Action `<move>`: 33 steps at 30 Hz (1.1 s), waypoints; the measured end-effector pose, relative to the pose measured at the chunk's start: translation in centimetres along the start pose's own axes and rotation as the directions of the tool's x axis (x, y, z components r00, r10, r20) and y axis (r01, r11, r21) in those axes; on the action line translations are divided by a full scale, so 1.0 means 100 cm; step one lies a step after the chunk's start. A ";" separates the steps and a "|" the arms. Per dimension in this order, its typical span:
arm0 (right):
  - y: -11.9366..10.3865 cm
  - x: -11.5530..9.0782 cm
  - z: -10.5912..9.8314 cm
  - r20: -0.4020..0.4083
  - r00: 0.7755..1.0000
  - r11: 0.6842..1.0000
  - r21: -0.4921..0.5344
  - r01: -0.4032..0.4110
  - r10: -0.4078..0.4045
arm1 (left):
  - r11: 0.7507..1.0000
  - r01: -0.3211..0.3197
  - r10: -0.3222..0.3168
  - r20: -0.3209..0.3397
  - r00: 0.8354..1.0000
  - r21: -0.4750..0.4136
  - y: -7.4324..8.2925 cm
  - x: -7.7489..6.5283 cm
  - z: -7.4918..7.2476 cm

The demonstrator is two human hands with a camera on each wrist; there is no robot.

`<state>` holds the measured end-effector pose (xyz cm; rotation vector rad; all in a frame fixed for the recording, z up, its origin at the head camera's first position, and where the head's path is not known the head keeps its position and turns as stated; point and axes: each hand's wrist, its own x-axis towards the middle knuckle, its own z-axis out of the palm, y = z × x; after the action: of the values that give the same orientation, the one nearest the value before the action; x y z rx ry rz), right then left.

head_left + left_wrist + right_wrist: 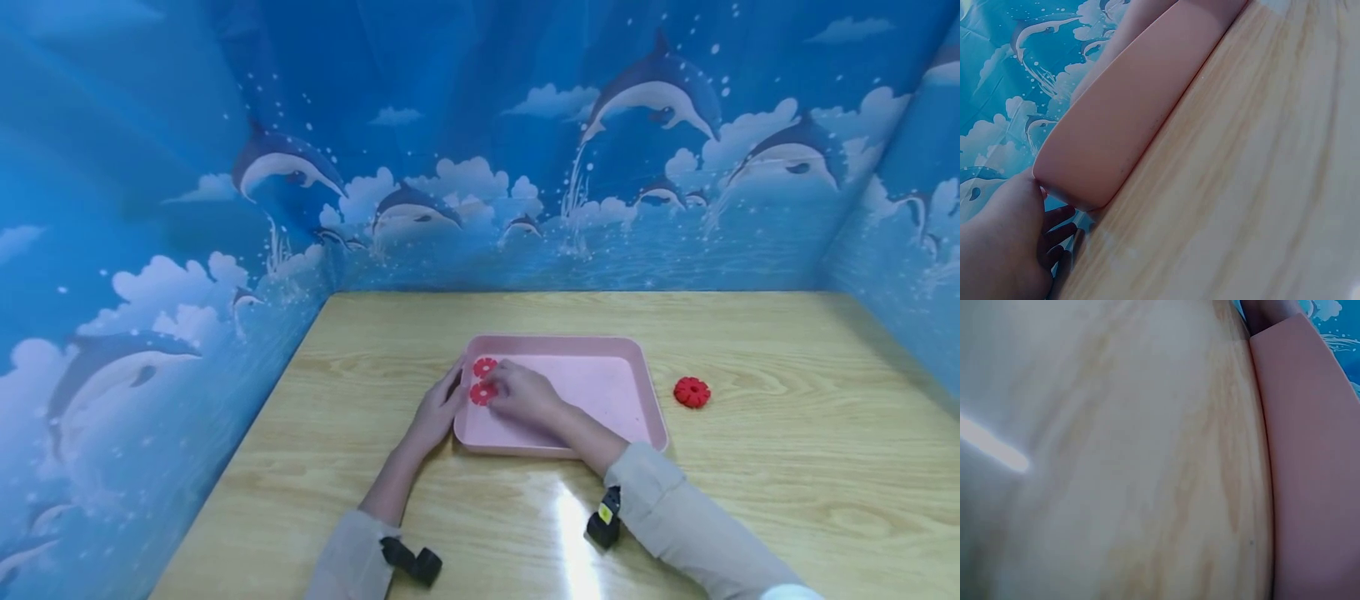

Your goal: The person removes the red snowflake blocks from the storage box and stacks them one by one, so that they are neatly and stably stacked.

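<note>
Inside a pink tray (592, 392), my right hand (525, 396) reaches to the left end, its thumb and fingertips curled at the right edge of a red notched plastic disc (480, 395). Just behind it in the tray lies a second red disc (484, 367) of the same flower-like shape, partly covered by my fingers. My left hand (437, 412) rests along the outside of the tray's left wall. In the left wrist view, its thumb is at the rim, and relaxed fingers (1059, 236) extend beside the end wall. The right wrist view shows the tray's front wall (1316, 462), which hides the right fingertips.
To the right of the tray, several red notched discs (692, 392) lie bunched on the wood-grain table (787, 450). A blue dolphin-print curtain (480, 150) surrounds the table at the back and sides. A black wrist camera (604, 523) is strapped to the right sleeve.
</note>
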<state>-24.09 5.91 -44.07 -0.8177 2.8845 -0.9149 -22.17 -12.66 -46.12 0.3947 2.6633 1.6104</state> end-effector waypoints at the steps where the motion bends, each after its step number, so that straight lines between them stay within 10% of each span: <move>1: 0.000 0.000 0.000 0.000 1.000 1.000 -0.014 0.002 -0.002 | 1.000 0.003 -0.003 0.000 1.000 0.001 0.000 0.000 0.000; 33: -0.007 -0.032 -0.033 -0.117 0.992 0.997 0.068 -0.029 0.037 | 0.999 -0.046 0.046 -0.006 0.999 -0.010 -0.001 0.000 0.000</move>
<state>-21.54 8.71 -41.43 -0.7329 2.9380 -1.0857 -22.17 -12.72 -46.24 0.4550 2.6682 1.6390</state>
